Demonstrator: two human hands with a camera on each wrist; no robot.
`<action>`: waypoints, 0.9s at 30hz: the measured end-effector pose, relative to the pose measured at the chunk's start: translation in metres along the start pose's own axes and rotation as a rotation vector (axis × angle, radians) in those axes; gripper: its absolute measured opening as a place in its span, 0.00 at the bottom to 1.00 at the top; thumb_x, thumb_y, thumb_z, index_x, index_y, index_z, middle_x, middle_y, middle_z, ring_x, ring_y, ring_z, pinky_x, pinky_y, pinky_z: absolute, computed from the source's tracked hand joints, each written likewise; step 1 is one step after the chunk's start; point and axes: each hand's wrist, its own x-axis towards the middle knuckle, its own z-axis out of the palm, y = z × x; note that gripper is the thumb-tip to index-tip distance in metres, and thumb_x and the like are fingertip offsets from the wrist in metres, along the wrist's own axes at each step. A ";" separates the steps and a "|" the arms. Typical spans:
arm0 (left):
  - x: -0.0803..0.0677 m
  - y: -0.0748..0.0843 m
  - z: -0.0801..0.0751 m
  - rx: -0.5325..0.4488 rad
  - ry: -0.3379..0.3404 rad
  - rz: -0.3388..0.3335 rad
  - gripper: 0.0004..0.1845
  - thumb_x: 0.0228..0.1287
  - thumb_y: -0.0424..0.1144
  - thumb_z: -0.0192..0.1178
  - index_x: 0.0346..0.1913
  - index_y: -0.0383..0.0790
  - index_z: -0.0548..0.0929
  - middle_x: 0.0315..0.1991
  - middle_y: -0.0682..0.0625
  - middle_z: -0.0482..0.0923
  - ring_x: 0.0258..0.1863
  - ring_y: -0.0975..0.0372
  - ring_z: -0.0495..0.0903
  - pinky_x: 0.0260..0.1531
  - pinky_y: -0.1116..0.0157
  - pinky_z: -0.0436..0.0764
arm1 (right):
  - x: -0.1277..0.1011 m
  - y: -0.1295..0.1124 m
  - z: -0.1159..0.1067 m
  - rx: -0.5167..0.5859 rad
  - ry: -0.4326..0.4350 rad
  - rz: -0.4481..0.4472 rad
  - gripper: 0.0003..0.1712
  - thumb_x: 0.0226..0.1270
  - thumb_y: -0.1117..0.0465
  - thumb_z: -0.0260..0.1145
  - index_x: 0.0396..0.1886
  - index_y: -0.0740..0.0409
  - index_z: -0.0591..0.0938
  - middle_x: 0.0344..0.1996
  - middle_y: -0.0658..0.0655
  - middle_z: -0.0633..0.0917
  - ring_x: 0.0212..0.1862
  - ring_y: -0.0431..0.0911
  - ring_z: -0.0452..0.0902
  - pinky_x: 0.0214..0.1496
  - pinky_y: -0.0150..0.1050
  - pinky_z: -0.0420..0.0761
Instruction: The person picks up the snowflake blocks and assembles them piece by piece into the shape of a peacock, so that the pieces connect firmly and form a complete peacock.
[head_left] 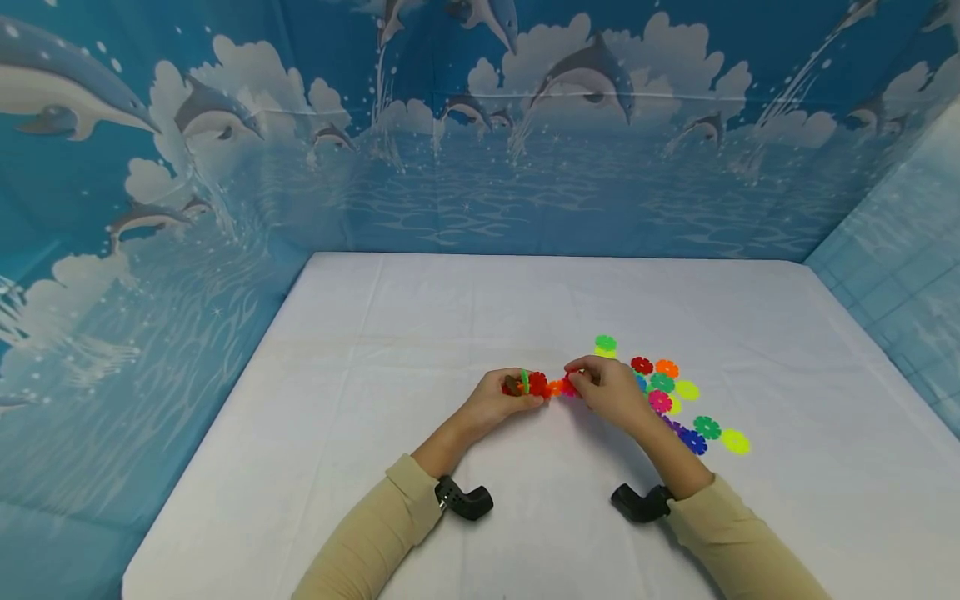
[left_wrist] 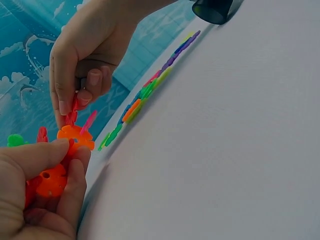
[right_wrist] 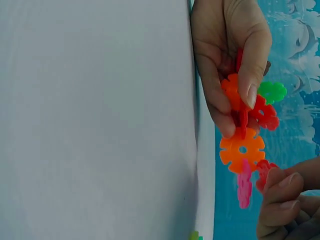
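Note:
Above the white table, my left hand (head_left: 489, 406) grips a linked string of notched plastic snowflake discs, thumb and fingers round its red and orange pieces. A green disc (right_wrist: 272, 92) and a brown one stick out of this string beside the left hand. At the string's free end, an orange disc (right_wrist: 231, 148) carries a pink disc (right_wrist: 244, 187) slotted into its edge. My right hand (head_left: 615, 398) pinches a red disc (right_wrist: 264, 172) by thumb and fingertips, its edge right at the orange disc's rim. Fingers partly hide the held pieces.
Loose snowflake discs in several colours lie on the white table (head_left: 360, 417) beside and behind my right forearm, among them a green disc (head_left: 707, 427) and a yellow disc (head_left: 736, 442). A blue dolphin-print curtain (head_left: 480, 200) borders the table's back and sides.

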 end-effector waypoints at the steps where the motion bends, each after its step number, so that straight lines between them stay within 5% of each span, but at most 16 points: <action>1: 0.000 -0.001 0.000 -0.002 0.002 -0.002 0.13 0.59 0.31 0.69 0.45 0.30 0.83 0.38 0.51 0.80 0.39 0.63 0.74 0.44 0.68 0.75 | 0.000 0.000 0.001 0.001 0.015 -0.008 0.13 0.71 0.64 0.59 0.49 0.67 0.82 0.20 0.53 0.77 0.21 0.46 0.70 0.23 0.35 0.72; 18: 0.001 -0.001 0.000 0.008 0.018 0.019 0.14 0.57 0.28 0.68 0.47 0.28 0.84 0.40 0.51 0.82 0.40 0.65 0.75 0.45 0.69 0.75 | 0.002 -0.003 0.014 -0.013 0.088 -0.028 0.12 0.68 0.67 0.59 0.46 0.69 0.82 0.19 0.53 0.73 0.21 0.45 0.66 0.22 0.33 0.67; 27: 0.002 -0.003 0.001 -0.039 0.046 0.048 0.13 0.55 0.24 0.68 0.45 0.24 0.83 0.38 0.48 0.82 0.37 0.65 0.76 0.41 0.71 0.77 | 0.003 -0.003 0.025 0.009 0.096 0.063 0.12 0.70 0.67 0.57 0.46 0.68 0.82 0.22 0.55 0.76 0.25 0.46 0.67 0.25 0.35 0.68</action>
